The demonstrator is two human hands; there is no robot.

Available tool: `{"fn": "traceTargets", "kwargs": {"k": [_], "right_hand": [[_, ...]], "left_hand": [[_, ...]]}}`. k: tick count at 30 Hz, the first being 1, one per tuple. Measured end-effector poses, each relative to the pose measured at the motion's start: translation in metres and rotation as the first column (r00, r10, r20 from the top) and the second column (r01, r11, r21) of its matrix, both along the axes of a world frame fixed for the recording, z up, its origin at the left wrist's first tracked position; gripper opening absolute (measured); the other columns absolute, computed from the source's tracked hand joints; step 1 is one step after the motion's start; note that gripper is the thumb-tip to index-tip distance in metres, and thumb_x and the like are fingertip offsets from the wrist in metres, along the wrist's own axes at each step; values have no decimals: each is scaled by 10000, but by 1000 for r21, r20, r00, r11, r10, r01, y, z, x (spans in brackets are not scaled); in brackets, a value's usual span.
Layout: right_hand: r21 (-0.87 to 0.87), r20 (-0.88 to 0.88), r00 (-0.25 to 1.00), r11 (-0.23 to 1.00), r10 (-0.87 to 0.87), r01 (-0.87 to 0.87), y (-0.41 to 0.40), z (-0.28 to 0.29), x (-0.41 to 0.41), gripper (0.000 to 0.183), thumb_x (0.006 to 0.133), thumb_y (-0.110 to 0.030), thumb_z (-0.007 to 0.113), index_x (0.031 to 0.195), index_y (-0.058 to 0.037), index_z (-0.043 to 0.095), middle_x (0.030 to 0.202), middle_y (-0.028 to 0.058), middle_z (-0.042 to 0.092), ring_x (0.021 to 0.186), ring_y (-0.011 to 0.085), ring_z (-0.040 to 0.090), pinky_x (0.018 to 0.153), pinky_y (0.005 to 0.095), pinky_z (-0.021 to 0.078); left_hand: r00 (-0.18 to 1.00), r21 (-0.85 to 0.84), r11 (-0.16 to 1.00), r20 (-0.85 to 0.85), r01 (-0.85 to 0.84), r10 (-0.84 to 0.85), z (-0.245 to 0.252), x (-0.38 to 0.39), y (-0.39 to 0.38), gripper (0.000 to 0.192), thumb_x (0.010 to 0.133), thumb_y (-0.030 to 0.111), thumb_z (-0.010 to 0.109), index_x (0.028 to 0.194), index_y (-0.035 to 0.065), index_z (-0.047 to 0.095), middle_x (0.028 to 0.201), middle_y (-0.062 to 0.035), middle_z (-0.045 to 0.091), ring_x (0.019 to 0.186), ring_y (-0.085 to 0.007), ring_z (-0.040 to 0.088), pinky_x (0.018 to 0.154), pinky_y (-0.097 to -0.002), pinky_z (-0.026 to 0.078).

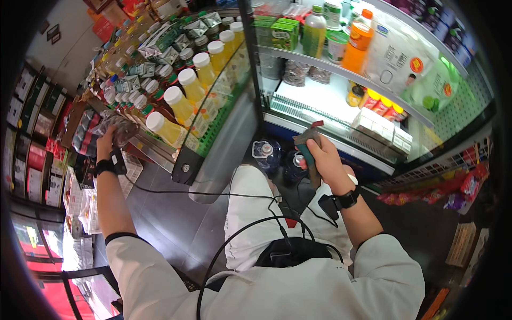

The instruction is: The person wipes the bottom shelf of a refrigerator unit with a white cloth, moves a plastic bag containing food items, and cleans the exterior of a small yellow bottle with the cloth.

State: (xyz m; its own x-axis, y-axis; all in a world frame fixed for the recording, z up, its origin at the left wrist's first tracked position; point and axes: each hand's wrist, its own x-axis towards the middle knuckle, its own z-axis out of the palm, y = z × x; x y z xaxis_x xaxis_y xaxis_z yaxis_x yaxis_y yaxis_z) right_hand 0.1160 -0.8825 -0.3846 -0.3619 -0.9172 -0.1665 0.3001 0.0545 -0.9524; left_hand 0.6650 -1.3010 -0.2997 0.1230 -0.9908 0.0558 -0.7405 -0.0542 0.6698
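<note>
My left hand (pixel 105 141) reaches out to the far left, with its fingers on a translucent plastic bag (pixel 122 127) of dark contents. The bag lies at the end of a crate of bottled drinks, beside a dark and red wrapped pack (pixel 86 132). My right hand (pixel 326 160) grips a crumpled grey-green cloth (pixel 307 149) with a red tab on top, in front of the display fridge (pixel 340 138). Inside the fridge, similar dark-filled bags (pixel 297 73) sit below the shelf, near white boxes (pixel 372 125) and yellow-lidded jars.
Rows of white-capped yellow drink bottles (pixel 180 105) stand behind a glass panel on the left. Large blue water jugs (pixel 267 154) are on the floor between my knees and the fridge. A black cable (pixel 192 192) runs from my left wrist across my lap. Snack packets (pixel 474 180) hang at right.
</note>
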Motion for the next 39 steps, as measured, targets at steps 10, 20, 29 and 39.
{"fn": "traceTargets", "kwargs": {"k": [10,20,29,39], "right_hand": [[-116,-61,997,993,-36,29,24,-5,-2,238,927,-28,526,1161,-56,552,977,44,619,849,117,571,795,274,478],[-365,60,998,931,30,-6,43,19,-15,96,833,-62,501,883,-42,580,847,53,609,813,140,572,755,271,453],[-122,-535,842,993,-71,6,46,54,-27,413,851,-358,693,998,26,652,819,61,628,774,136,582,717,291,468],[201,-272,902,936,337,-289,18,21,-64,605,766,-394,787,1146,14,551,988,72,577,891,157,541,790,307,462]], "left_hand": [[823,-539,830,-532,-147,-200,69,-18,149,634,839,266,734,1348,102,393,1195,-118,557,1009,-226,599,774,-334,522],[410,-541,829,-730,145,-548,64,-188,309,663,854,43,625,1429,106,301,1295,-129,491,968,-171,583,736,-302,552],[233,-362,741,-792,566,-565,-43,-352,318,763,740,-82,690,1383,55,302,1252,-100,518,1145,-210,543,974,-341,446],[226,-187,488,-710,853,-667,-84,-422,317,915,718,-41,729,1444,50,180,1304,-161,473,1204,-253,512,976,-368,473]]}}
